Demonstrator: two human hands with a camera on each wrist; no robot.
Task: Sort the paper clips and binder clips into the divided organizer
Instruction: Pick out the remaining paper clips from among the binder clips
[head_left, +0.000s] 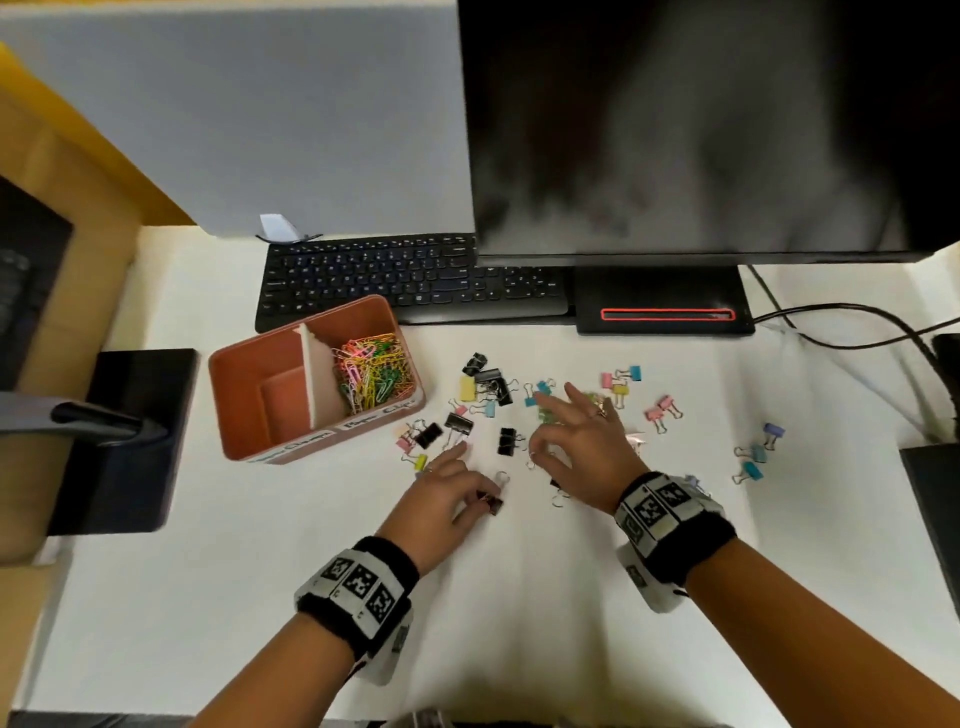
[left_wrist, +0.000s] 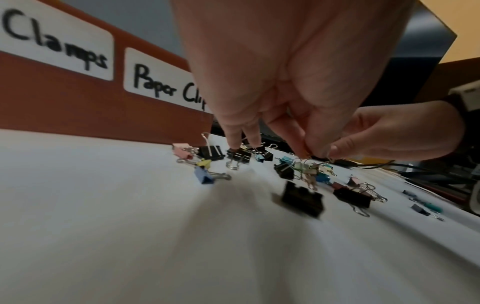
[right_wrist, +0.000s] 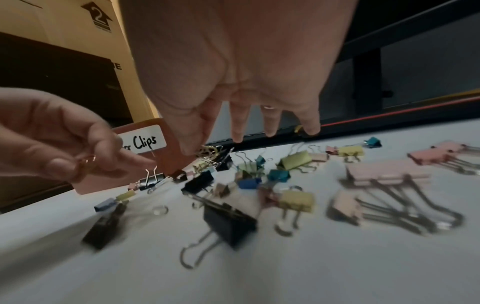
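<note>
Head view | two hands (head_left: 444, 496) (head_left: 576, 441) | one organizer (head_left: 244, 410) | two compartments

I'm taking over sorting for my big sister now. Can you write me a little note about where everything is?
Left hand: pinches a small black binder clip just above the desk.
Right hand: over the pile, thumb and forefinger close together; whether it has a clip is unclear.
Organizer: the coloured paper clips are in its right compartment, labelled Paper Clips. The left compartment, labelled Clamps, holds nothing visible.
Done: paper clips appear sorted.
Left: the scattered binder clips all lie on the desk and go into Clamps.
</note>
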